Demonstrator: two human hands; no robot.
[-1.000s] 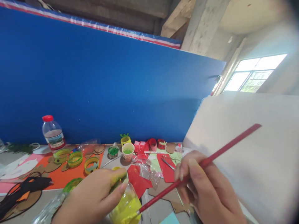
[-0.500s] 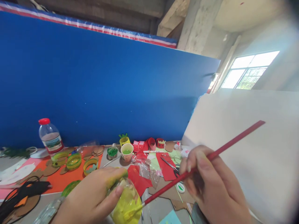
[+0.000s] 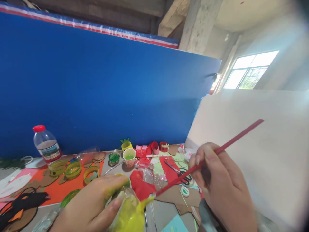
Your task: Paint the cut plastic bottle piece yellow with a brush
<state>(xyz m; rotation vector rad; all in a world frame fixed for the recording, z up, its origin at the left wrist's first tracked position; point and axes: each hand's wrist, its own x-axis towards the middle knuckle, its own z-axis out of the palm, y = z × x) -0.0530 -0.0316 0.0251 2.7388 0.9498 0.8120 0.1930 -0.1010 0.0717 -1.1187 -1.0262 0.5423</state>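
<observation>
My left hand [image 3: 94,203] is closed around a clear plastic piece coated in yellow paint [image 3: 129,212], low in the middle of the head view. It looks like part of a bottle, but the hand covers much of it. Yellow-green paint stains the index finger. In my right hand [image 3: 219,183], a paintbrush [image 3: 185,172] with a red handle is pinched between thumb and fingers. Its yellow-loaded bristles are at the upper right side of the painted plastic; whether they touch it I cannot tell. Beyond the hands stands a paper cup [image 3: 129,158] with green liquid.
Green-yellow plastic rings [image 3: 73,169] lie on orange paper [image 3: 51,193] at left, near a red-capped bottle [image 3: 47,145]. Scissors [image 3: 181,174] rest on red paper [image 3: 167,166]. A black glue gun [image 3: 26,204] lies at lower left. A blue panel [image 3: 96,80] stands behind the table.
The brush tip has lifted up and right from the face of the yellow plastic toward its edge. My view has shifted slightly, so the table things sit a little further left.
</observation>
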